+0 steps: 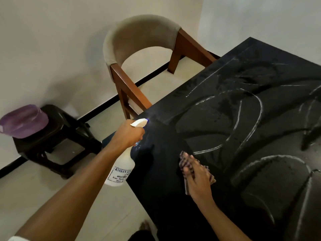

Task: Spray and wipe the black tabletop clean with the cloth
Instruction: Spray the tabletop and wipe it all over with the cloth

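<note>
Left hand (129, 134) is wrapped round the neck of the white spray bottle (121, 168), fingers curled in at the trigger. The nozzle (139, 122) points away from the wrist, over the black tabletop (225, 119). That grip sits right at the table's corner. The bottle body hangs below the hand, half over the edge, with pale floor (104, 206) under it. The forearm comes in long and nearly straight from the bottom left, with the wrist bent down a bit.

Past the nozzle, the table's far-left edge runs off up and to the right. A wooden chair (139, 30) with a beige back is tucked against that edge, just beyond the hand. Out to the left of the grip, well apart, there's a dark stool (59, 141) with a purple tub (24, 121) on it.

Right hand (198, 180) lies flat, fingers pretty much straight, pressing a striped cloth (185, 161) onto the tabletop. The cloth bunches out past the fingertips and from under the palm. It's a little in from the near edge, to the right of the bottle. Ahead and right of that hand, it's all wet black surface with pale curved streaks (257, 108).
</note>
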